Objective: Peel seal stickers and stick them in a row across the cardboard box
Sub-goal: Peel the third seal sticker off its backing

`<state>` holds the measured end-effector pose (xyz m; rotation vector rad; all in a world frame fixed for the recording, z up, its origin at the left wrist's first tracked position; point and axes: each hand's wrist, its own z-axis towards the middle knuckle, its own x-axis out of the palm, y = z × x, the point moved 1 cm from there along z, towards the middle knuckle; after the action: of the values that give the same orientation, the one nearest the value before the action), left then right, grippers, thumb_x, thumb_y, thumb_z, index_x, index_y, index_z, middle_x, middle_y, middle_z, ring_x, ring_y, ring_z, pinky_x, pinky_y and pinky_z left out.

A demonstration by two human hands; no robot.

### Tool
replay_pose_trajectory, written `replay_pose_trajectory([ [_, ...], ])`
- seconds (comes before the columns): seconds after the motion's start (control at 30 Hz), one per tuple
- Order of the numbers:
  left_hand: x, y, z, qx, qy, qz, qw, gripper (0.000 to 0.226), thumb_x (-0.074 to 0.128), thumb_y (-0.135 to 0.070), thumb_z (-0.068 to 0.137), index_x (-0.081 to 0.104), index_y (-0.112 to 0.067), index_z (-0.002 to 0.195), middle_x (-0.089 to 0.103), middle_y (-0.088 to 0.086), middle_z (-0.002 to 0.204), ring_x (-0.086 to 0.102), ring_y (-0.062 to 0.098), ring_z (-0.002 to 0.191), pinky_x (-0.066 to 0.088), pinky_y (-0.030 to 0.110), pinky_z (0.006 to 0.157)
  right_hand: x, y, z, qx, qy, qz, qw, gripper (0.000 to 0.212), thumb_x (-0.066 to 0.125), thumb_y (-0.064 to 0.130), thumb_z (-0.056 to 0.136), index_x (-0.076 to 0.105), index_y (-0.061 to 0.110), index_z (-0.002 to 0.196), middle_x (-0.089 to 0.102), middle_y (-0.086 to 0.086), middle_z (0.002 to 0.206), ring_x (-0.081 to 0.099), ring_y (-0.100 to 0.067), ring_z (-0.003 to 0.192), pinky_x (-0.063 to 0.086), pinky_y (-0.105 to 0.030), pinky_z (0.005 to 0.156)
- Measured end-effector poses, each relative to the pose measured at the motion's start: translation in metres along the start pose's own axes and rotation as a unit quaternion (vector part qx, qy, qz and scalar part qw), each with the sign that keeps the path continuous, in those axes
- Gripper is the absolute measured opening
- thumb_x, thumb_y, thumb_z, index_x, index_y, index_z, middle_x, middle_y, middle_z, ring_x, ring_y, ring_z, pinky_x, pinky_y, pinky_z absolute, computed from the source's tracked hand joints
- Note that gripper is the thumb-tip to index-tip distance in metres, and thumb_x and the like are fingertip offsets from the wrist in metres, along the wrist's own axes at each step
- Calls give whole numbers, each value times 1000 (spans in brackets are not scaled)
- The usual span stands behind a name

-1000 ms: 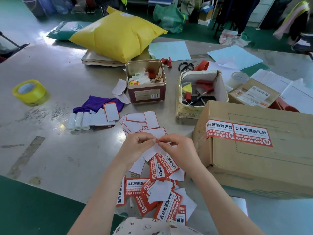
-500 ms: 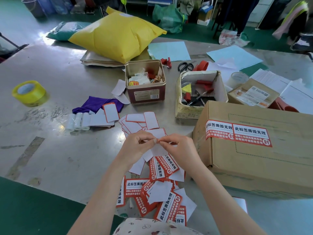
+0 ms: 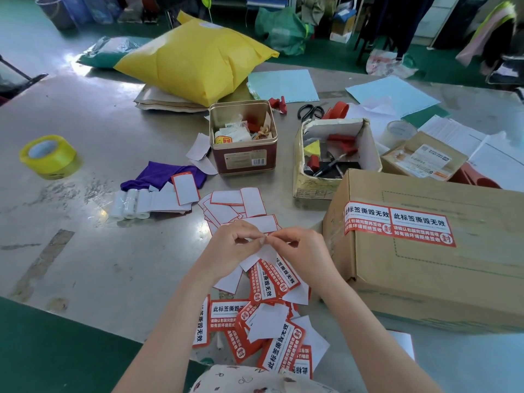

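A large cardboard box (image 3: 442, 268) lies at the right with two red-and-white seal stickers (image 3: 398, 224) side by side on its top. My left hand (image 3: 231, 249) and my right hand (image 3: 302, 251) meet above the table, both pinching the top edge of one seal sticker (image 3: 269, 253) that hangs white side up between them. Below my hands lies a pile of loose seal stickers (image 3: 263, 333), some printed side up, some white side up. Peeled white backings with red borders (image 3: 235, 207) lie just beyond my hands.
A red tin (image 3: 243, 137) and an open carton with pens and stamps (image 3: 334, 157) stand behind the backings. A yellow tape roll (image 3: 46, 156) sits far left, a purple cloth (image 3: 163, 175) and white rolls (image 3: 130, 204) mid-left, a yellow bag (image 3: 195, 58) at the back, scissors (image 3: 310, 112) near it.
My hands have stayed in place, fingertips working at the sticker's top edge; the small red corner seen between them a second ago is hidden now.
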<state>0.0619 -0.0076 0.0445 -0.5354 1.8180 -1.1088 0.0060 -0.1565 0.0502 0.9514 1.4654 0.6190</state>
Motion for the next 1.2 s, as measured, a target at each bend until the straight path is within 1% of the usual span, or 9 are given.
replay_pose_trajectory([
  [0.17,0,-1,-3,-29,7,-73,997,17,60,-15,88,74,-11,98,67,-6,99,64,-3,81,47,6,60,1,-4,0,58,9,64,996,18,57,24,92,72,15,94,69,1,83,67,-17,77,51,-23,65],
  [0.27,1,-1,-4,-20,3,-64,998,17,60,-16,88,74,-14,98,68,-7,100,64,0,84,47,5,63,0,-4,-1,60,19,85,994,18,59,30,89,71,16,89,71,0,82,67,-16,78,52,-26,68],
  [0.47,-1,1,-4,-13,36,-50,998,17,59,-20,89,74,-17,97,71,-5,93,66,3,83,49,8,64,2,-4,0,60,45,63,995,13,61,32,88,66,20,90,67,6,80,65,-11,76,52,-21,68],
  [0.6,0,5,-2,-72,17,-78,994,16,59,-19,89,74,-15,93,72,-4,89,67,2,77,47,7,55,1,-7,1,93,33,88,991,11,57,29,91,65,24,87,68,7,79,66,-10,73,53,-23,65],
  [0.7,3,11,1,-158,-12,-138,978,13,59,-17,89,72,-16,88,70,-7,85,68,8,79,52,13,60,0,-9,2,114,17,112,987,12,56,30,91,65,23,86,69,7,85,68,-9,70,56,-24,64],
  [0.9,19,24,4,-248,7,-93,964,14,60,-23,88,72,-16,84,72,-4,82,70,10,77,56,25,78,0,-6,-1,72,22,111,991,18,58,23,89,63,25,73,53,6,135,60,-16,109,53,-44,90],
  [1.03,22,29,5,-293,-10,-114,949,14,63,-21,85,71,-10,87,73,4,87,71,15,79,57,31,83,-1,-5,-6,43,52,149,987,18,55,16,89,59,17,71,49,9,140,53,-9,119,52,-39,93],
  [1.13,23,32,6,-314,-19,-122,941,11,62,-18,85,69,-10,80,71,3,84,70,16,82,56,32,84,-3,-3,-6,29,63,166,984,21,53,15,90,57,17,70,47,11,142,41,-8,131,35,-43,109],
  [1.2,22,34,6,-327,-21,-126,936,11,62,-16,85,67,-10,78,70,3,83,70,16,83,56,32,84,-5,-1,-7,24,70,182,981,26,51,14,91,56,21,66,48,10,142,35,-6,134,27,-39,111],
])
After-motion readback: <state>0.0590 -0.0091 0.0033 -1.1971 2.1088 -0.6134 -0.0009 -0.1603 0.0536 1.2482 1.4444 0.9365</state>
